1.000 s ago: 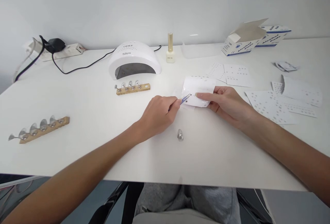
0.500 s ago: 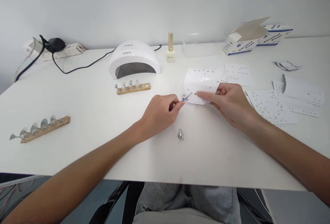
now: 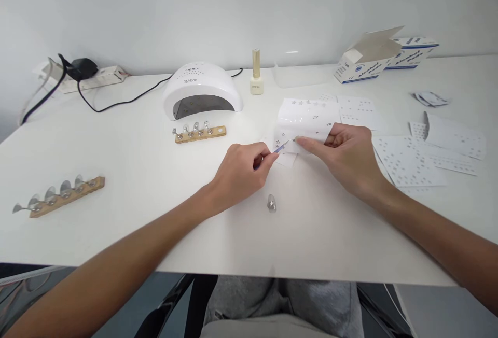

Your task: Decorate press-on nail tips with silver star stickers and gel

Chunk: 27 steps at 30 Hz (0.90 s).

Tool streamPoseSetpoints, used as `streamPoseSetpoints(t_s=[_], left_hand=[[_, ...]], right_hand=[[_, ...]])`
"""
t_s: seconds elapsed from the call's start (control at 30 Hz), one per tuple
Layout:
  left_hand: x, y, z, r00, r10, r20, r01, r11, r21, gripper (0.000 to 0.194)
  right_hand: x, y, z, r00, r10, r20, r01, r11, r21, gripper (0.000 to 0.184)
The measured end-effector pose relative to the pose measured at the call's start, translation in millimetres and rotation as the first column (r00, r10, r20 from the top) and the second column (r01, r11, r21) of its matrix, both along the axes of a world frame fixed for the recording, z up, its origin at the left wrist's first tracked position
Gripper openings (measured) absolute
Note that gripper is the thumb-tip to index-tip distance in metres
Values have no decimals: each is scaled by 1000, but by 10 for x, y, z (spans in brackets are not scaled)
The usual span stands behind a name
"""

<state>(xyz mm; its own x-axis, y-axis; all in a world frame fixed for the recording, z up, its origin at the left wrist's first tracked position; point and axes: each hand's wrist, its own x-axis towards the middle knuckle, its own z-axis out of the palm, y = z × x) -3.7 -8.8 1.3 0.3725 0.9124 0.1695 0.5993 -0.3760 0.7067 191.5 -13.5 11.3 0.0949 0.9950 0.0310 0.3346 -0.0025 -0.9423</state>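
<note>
My left hand (image 3: 243, 169) is closed around blue tweezers (image 3: 280, 148), whose tips reach the lower part of a star sticker sheet (image 3: 301, 115). Between thumb and fingers, my right hand (image 3: 350, 156) pinches that sheet by its lower right side; the thumb tip lies close to the tweezer tips. The sheet is white, curved, and dotted with small silvery stars. Whether the tips grip a star is too small to tell. On the table below the hands lies a clear false nail (image 3: 272, 203) with a silver star on it.
A white nail lamp (image 3: 203, 86) stands behind a wooden nail stand (image 3: 200, 135); a second nail stand (image 3: 66, 198) is at left. A polish bottle (image 3: 256, 76), alcohol pad boxes (image 3: 365, 63) and several sticker sheets (image 3: 412, 162) sit at back and right. A power strip (image 3: 97, 79) lies back left.
The sticker sheet has been tilted and raised slightly, showing more stars. My right hand has turned with it, and the tweezer tips have moved slightly right, close to the right thumb.
</note>
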Motion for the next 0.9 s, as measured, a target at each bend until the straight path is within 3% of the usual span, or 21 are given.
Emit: streamPoseSetpoints(t_s=[0.2,0.37,0.43,0.53,0.57,0.63,0.7,0.77,0.9], left_hand=[[0,-23,28,1000,-9,8,8,999,36,30],[-3,-12,20,999,-14,-33,18,992,122,29],[-1,-8,6,998,-7,-56,17,982,189,26],[-5,0,-28,998,6,-58,13,942,335,20],[-9,4,-39,999,5,-50,14,923,384,18],[-17,11,-53,999,-7,-34,22,888,459,14],[-23,16,-53,1000,-18,-24,27,867,498,12],[-26,19,-46,999,-19,-27,30,854,519,10],[-31,21,-43,999,-19,-44,41,821,569,8]], right_hand=[[23,40,-36,999,22,-25,-23,1000,-8,14],[90,107,-50,995,58,80,-55,997,-45,19],[134,147,-60,988,21,152,-22,1000,8,35],[205,197,-51,951,-147,272,96,976,194,63],[226,204,-31,929,-201,311,122,959,254,61],[259,199,36,902,-213,375,96,947,308,39],[278,169,121,904,-74,421,-29,972,234,14],[281,122,190,888,124,442,-177,981,82,9],[228,7,192,776,447,445,-418,893,-167,9]])
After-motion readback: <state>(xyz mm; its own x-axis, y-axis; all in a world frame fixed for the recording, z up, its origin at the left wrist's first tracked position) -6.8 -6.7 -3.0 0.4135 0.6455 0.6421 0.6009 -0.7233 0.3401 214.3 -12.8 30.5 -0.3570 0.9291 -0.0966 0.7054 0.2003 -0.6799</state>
